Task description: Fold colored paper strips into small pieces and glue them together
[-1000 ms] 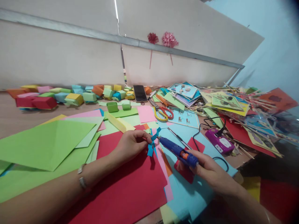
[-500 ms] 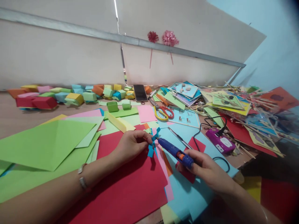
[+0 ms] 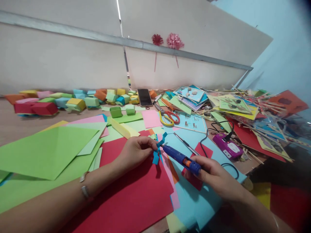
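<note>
My left hand (image 3: 138,152) pinches a small folded piece of blue paper (image 3: 156,157) between thumb and fingers, above a red sheet (image 3: 136,191). Wrapped round the handle of a dark blue glue gun (image 3: 178,156) is my right hand (image 3: 213,176). The gun points left, its nozzle at the blue paper, close to my left fingertips; whether they touch I cannot tell. An orange part shows in the gun's body. Behind the gun lies a slim craft knife or pen (image 3: 186,144) on light blue paper (image 3: 204,207).
Green sheets (image 3: 46,152) lie at left. Folded paper boxes (image 3: 46,108) line the back, beside a phone (image 3: 145,97). Scissors (image 3: 167,118) sit mid-table. A purple power socket (image 3: 227,146) with a black cord stands at right, near piled cards and sticks (image 3: 236,105).
The view has shifted slightly. The glue gun's nozzle and the blue paper stay together near my left fingertips, with hardly any movement of either hand.
</note>
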